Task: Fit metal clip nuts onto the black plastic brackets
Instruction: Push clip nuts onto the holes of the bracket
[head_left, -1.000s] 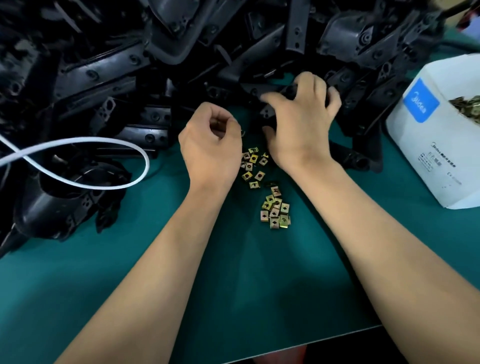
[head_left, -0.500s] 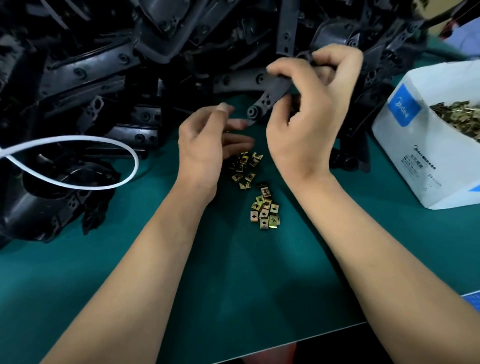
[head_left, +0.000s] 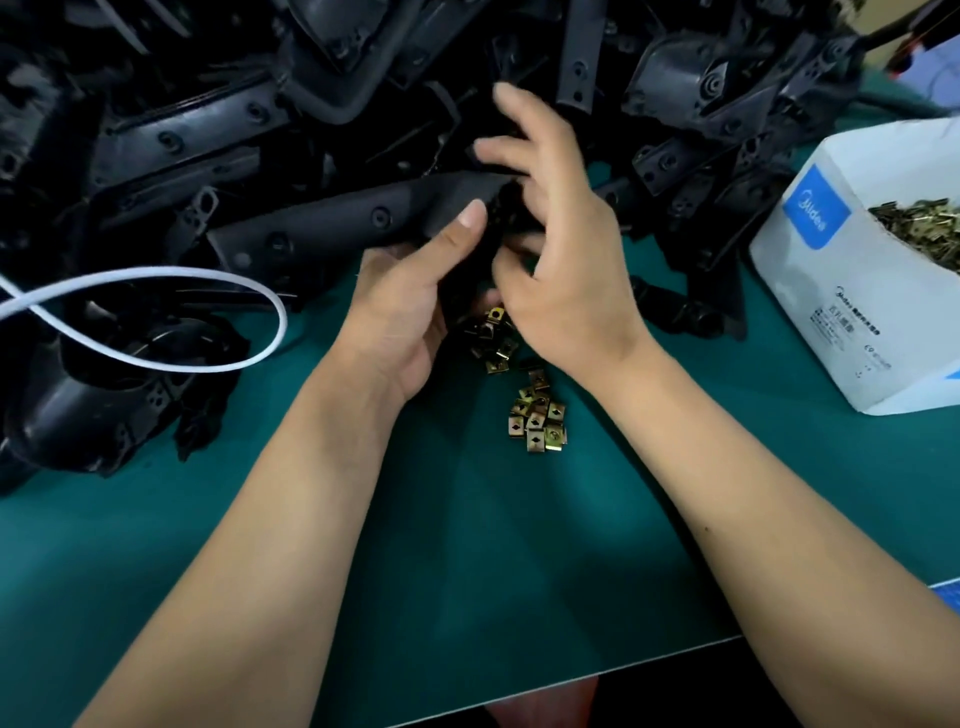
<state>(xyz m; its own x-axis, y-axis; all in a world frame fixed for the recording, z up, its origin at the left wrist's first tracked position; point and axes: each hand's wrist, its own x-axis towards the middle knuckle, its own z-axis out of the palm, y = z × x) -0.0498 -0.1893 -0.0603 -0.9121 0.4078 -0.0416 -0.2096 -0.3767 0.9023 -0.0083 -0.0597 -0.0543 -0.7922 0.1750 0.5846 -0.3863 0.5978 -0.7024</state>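
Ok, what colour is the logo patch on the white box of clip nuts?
Blue, with pale lettering, on the white box at the right edge; the head view shows it clearly.

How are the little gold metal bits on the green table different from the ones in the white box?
The small brass-coloured metal clip nuts lying on the green mat are few, spread flat in loose clusters. Those in the white cardboard box, the boxed clip nuts, are many, heaped in a tangled pile. Both look brassy; whether they are identical is unclear.

A white looped cord (head_left: 156, 317) lies left on the green mat (head_left: 467, 545); a white box (head_left: 852, 291) stands right.
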